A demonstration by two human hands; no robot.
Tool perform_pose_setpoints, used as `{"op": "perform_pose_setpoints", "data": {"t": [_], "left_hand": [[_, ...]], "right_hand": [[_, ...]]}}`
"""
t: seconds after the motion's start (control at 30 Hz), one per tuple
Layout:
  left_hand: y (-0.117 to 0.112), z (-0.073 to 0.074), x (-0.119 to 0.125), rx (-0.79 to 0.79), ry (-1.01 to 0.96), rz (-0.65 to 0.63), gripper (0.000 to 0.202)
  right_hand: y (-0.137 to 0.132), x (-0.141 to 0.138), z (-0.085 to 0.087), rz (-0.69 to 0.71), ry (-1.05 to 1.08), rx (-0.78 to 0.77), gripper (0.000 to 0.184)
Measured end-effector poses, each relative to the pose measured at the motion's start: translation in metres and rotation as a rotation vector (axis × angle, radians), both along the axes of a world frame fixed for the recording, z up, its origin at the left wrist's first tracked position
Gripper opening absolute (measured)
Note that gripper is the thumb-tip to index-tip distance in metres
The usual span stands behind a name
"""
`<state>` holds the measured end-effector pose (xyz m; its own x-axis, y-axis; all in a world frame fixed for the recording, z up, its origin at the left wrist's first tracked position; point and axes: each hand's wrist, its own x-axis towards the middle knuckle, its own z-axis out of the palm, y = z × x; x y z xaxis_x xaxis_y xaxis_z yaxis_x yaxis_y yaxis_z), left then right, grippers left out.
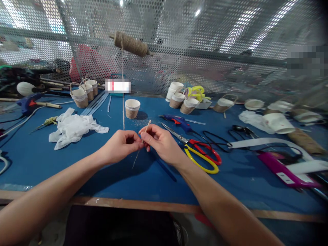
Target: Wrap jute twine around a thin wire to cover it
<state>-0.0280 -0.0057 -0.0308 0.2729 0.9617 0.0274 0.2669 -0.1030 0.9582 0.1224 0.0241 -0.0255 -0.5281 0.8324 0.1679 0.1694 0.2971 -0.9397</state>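
Observation:
My left hand [128, 142] is closed in a pinch on jute twine [123, 112], which drops from the spool [132, 43] hung on the mesh. Its fingertips meet those of my right hand [160, 141]. My right hand pinches a thin twine-wrapped wire [148, 126]; its pale upper tip sticks up above the fingers and a fine bare end slants down below them. Just beyond my hands stands a small white cup [132, 108] with twine wound around its lower part. Where twine and wire meet is hidden by my fingers.
Right of my hands lie scissors [202, 153] with red and yellow handles and a blue glue gun [176, 122]. White lace [77, 128] is at left. Several small twine-wrapped cups [176, 100] stand along the back. A magenta device [284, 169] sits at right, near cords and white ribbon.

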Motion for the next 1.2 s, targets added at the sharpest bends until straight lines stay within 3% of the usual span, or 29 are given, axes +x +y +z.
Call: {"op": "perform_pose_setpoints", "data": {"t": [0.1, 0.37, 0.5, 0.73, 0.97, 1.2], "left_hand": [[0.003, -0.001, -0.003, -0.018, -0.007, -0.028, 0.019], [0.001, 0.005, -0.007, 0.066, 0.145, -0.045, 0.012], [-0.001, 0.009, -0.008, 0.191, 0.273, -0.07, 0.009], [-0.004, 0.005, -0.003, 0.346, 0.433, 0.029, 0.011], [-0.004, 0.0, 0.003, 0.165, 0.217, 0.052, 0.019], [-0.003, -0.002, 0.005, -0.084, -0.131, -0.088, 0.02]], "right_hand": [[0.001, 0.002, 0.003, 0.048, -0.001, -0.044, 0.022], [0.001, 0.002, 0.003, -0.045, -0.077, 0.007, 0.024], [0.001, 0.002, 0.0, -0.074, -0.114, 0.035, 0.026], [0.002, 0.0, -0.006, -0.133, -0.152, 0.098, 0.029], [-0.001, -0.002, -0.004, -0.19, -0.175, 0.194, 0.029], [0.005, 0.009, 0.007, 0.158, 0.026, -0.162, 0.028]]}}
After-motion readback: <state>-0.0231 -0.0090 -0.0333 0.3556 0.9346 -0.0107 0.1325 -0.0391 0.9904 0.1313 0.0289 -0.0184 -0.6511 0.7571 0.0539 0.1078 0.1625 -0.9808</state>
